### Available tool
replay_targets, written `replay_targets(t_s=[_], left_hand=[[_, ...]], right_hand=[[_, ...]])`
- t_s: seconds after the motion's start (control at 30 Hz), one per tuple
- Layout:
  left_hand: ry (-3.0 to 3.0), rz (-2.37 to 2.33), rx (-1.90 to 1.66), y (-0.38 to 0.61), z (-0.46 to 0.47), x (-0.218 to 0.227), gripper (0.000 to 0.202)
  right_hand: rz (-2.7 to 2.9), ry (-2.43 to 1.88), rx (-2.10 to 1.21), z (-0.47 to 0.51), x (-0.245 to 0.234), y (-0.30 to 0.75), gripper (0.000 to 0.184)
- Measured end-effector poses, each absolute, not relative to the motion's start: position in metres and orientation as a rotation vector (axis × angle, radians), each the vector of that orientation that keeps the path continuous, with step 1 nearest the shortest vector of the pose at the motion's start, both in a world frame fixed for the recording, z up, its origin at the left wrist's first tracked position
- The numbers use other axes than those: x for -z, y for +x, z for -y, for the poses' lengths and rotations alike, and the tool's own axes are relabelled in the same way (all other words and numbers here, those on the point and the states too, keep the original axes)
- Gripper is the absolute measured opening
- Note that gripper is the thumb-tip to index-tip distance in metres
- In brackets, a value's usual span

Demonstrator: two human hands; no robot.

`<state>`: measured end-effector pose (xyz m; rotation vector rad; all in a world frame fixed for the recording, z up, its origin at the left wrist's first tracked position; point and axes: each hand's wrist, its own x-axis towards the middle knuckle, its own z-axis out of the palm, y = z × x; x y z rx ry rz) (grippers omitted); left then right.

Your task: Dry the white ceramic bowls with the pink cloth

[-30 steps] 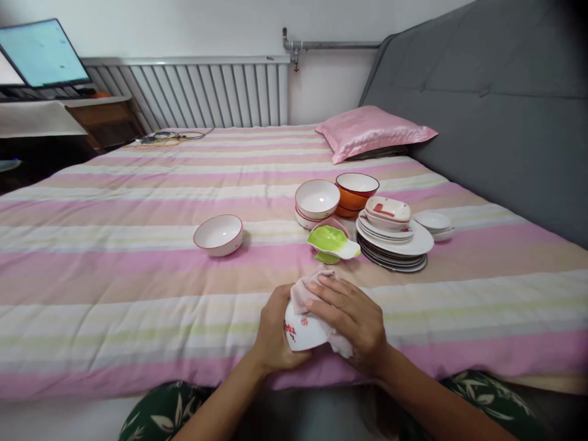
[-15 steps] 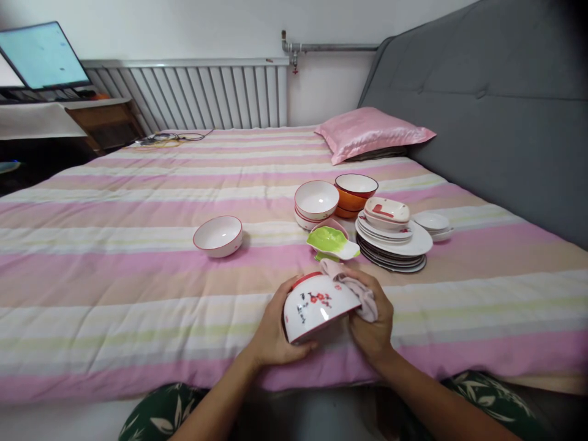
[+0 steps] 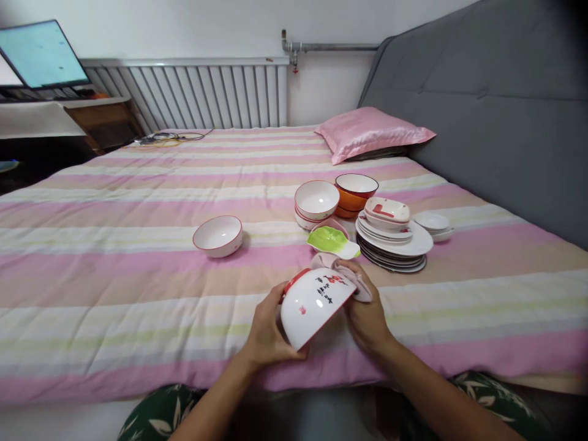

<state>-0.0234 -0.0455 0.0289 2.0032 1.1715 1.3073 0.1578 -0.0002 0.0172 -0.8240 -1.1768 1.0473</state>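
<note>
At the near edge of the bed [image 3: 151,294], the left hand [image 3: 267,334] clasps a tilted white bowl [image 3: 312,306], the right hand [image 3: 369,318] pinching cloth [image 3: 362,288] against it; loosened fingers could let it slip.

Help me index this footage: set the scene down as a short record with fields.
Left hand: grips flowered bowl
Right hand: holds pink cloth against that bowl
Bowl pose: tilted, opening downward
Surface: striped bedspread
Apart, left: red-rimmed bowl
Stacks: white bowls, orange bowls, plates
Green dish: in front of the white bowls
Behind: pink pillow, radiator
</note>
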Motion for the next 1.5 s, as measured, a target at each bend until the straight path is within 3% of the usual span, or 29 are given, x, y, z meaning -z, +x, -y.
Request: replay_targets(t_s=[0.47,0.77,1.3,1.5], left_hand=[[2.43,-1.315,-1.321,-0.033,0.037,-0.02,0.088],[2.381,-1.427,-1.336,-0.03,0.037,-0.013,0.082],[2.145,-1.521,-1.326,-0.025,0.04,-0.015,0.074],[2.07,-1.568,-1.334,-0.024,0.041,-0.016,0.06]], right_hand=[[1.852,-0.636,-0.432,0.007,-0.048,0.174,0.043],[2.115,-0.523,0.022,0.015,-0.05,0.168,0.029],[2.218,-0.498,0.253,0.024,-0.049,0.153,0.022],[2.255,-0.496,0.349,0.027,-0.047,0.149,0.021]])
